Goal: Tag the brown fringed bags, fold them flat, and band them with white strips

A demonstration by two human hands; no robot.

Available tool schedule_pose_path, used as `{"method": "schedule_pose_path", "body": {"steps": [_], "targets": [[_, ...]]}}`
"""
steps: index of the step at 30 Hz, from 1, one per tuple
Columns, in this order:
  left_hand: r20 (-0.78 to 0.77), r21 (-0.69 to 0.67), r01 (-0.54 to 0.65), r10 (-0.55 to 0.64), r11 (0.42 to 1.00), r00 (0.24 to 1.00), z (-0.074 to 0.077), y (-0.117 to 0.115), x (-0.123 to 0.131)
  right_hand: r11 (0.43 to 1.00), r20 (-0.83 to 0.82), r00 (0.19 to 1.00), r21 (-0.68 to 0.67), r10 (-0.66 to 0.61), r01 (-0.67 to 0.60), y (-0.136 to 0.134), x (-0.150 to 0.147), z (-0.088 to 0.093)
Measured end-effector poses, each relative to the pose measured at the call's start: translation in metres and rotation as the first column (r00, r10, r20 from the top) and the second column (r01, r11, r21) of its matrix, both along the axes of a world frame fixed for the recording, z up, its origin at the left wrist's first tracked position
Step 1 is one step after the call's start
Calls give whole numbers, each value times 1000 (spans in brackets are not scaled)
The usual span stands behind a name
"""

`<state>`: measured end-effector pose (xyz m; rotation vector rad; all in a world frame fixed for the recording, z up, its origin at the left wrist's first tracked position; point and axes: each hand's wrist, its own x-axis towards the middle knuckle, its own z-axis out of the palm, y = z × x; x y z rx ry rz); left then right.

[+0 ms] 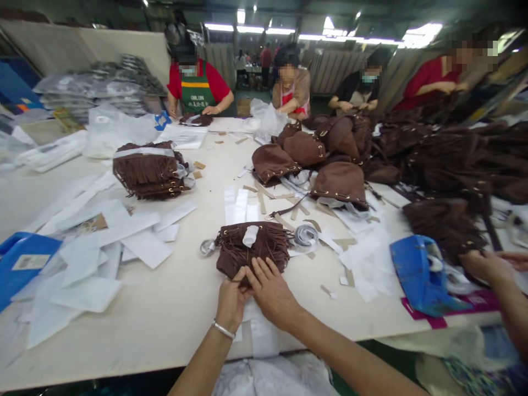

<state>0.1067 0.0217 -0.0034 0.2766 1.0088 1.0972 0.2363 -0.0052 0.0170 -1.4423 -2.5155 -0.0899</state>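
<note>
"What's lying at the far left?"

"A blue container (20, 279) with a white label is lying there, and loose white sheets (99, 253) are lying scattered over the table (144, 313) beside it."

"And beyond those?"

"A stack of fringed brown bags (144, 173) is sitting farther back, a pale strip running across its top."

"Where's the one being handled?"

"That fringed bag (237, 254) is lying near the table's front edge, around the middle, a white wrapping (249, 236) covering part of its front."

"How are the hands working?"

"The left hand (231, 300), wearing a silvery bangle (224, 329), is bending its fingers in at the bag's near edge; I can't tell whether it's pinching. The right hand (273, 294) is lying over the bag, fingers stretching out."

"And to the right?"

"A wrapped coil (306, 235) is resting just beside the bag. Farther back, plain brown bags (340, 182) are lying heaped, and a second blue container (414, 275) is sitting near a co-worker's hand (482, 265)."
</note>
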Motion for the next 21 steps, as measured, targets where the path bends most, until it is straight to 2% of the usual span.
{"method": "schedule_pose_path", "body": {"steps": [2, 5, 7, 11, 13, 15, 18, 21], "targets": [[-11, 0, 7, -7, 1000, 1000, 1, 2, -1, 999, -127, 991, -4, -40, 40, -6, 26, 11], [-44, -8, -4, 3, 1000, 999, 6, 6, -2, 959, -324, 907, -9, -271, 284, -11, 70, 22], [-47, -6, -11, 11, 1000, 999, 9, 8, -1, 929, -375, 854, -63, -361, 365, -10, 86, 24], [-71, -15, -5, 4, 1000, 997, 14, 9, 1, 912, -361, 845, -266, -396, 313, -1, 75, 16], [-102, -14, 1, -3, 1000, 995, 17, 9, 1, 890, -314, 849, -312, -426, 332, 8, 65, 10], [-133, -22, 5, -8, 1000, 991, 19, 9, 0, 900, -226, 889, -287, -398, 330, 16, 65, 9], [-161, -64, 0, -10, 998, 987, 21, 8, 1, 946, -92, 962, -224, -258, 233, 29, 85, 13], [-165, -82, -6, -8, 997, 986, 23, 8, 5, 944, -81, 960, -220, -268, 245, 40, 112, 20]]}}
